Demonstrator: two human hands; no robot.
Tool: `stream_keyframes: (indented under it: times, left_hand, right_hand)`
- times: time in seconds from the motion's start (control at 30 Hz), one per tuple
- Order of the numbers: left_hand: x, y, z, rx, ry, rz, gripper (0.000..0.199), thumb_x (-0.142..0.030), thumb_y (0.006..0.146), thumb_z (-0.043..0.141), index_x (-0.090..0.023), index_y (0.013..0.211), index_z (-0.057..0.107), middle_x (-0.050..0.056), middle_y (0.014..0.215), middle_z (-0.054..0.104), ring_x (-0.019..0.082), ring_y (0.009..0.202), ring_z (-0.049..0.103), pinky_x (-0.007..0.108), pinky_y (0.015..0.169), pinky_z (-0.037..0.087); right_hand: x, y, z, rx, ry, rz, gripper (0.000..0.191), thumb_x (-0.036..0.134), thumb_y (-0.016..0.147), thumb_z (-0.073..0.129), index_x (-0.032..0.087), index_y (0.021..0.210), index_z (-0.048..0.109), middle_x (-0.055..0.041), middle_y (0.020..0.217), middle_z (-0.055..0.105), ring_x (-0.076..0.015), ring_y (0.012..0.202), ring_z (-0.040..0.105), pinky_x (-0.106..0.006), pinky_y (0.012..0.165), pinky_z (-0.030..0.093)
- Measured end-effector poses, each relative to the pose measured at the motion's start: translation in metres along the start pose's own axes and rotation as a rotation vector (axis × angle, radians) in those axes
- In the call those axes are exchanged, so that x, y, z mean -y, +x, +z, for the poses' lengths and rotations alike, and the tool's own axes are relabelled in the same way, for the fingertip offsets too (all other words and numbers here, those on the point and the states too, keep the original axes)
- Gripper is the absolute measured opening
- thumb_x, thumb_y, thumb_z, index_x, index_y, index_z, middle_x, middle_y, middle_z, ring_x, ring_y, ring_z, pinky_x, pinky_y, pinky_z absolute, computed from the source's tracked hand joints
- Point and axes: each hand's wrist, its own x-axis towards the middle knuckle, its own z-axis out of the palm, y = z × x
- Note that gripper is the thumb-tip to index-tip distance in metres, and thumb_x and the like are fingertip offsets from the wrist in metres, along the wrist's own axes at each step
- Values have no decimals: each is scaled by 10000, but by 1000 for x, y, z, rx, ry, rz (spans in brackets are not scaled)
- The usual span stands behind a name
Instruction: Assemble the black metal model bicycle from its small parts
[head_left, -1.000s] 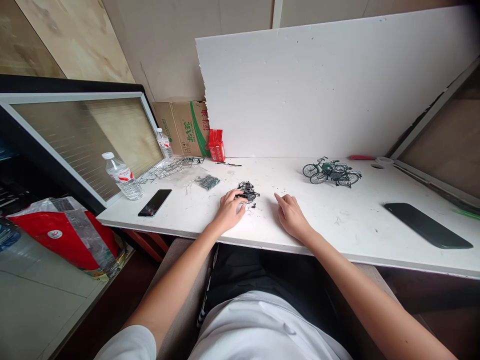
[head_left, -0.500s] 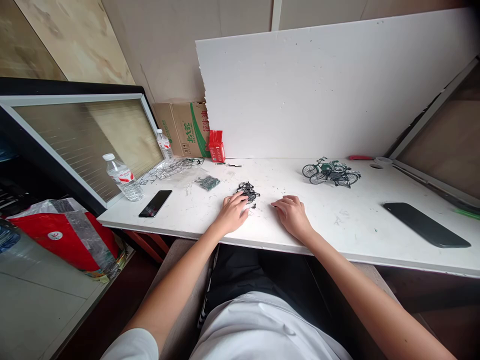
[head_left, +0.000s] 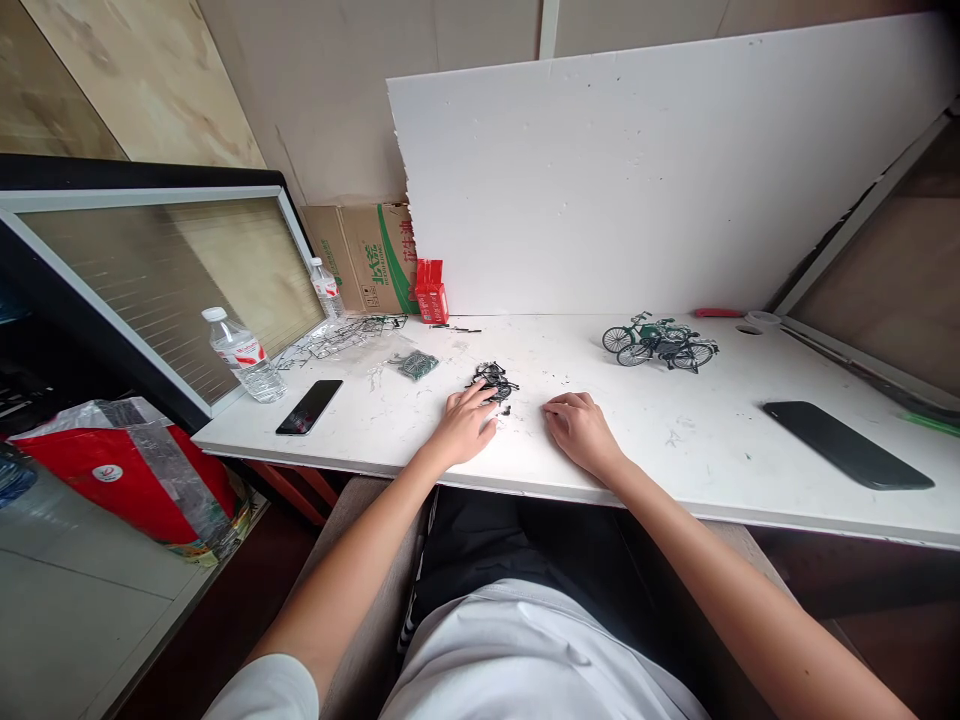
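Observation:
A small tangle of black model parts [head_left: 495, 380] lies on the white table [head_left: 405, 440]. My left hand [head_left: 465, 425] rests on the table with its fingers apart, the fingertips touching the near left edge of these parts. To the right of them, my right hand [head_left: 577, 425] lies on the table with its fingers curled together; whether anything is under the fingertips is hidden. A tiny black piece [head_left: 505, 411] sits by my left thumb. Further right stand assembled model bicycles [head_left: 660, 343], green and black. A bag of green parts [head_left: 417, 365] lies to the left.
A phone [head_left: 309, 407], a water bottle [head_left: 244, 355] and part frames [head_left: 349, 338] are at the left. Behind stand a red box [head_left: 432, 292] and a carton [head_left: 367, 255]. A dark flat object [head_left: 847, 445] lies at the right, with a red item [head_left: 718, 313] at the back.
The view has shifted very slightly. At the right hand's fingertips, the dark speck seen earlier no longer shows. Both hands stay in nearly the same places.

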Motion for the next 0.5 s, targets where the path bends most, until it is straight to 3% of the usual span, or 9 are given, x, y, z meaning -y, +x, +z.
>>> stream_keyframes:
  times: [0.5]
  left_hand:
    - [3,2,4,-58,-27,-42,559,-298,1047,474,-208,1599,463,139,1723,415,283,1670,237,537,1310,283]
  right_hand:
    - [7,1,-6,67,-23,32,260,226,1026,572,185,1138,804,-143,1198,762,-328,1124,621,-423,960,477]
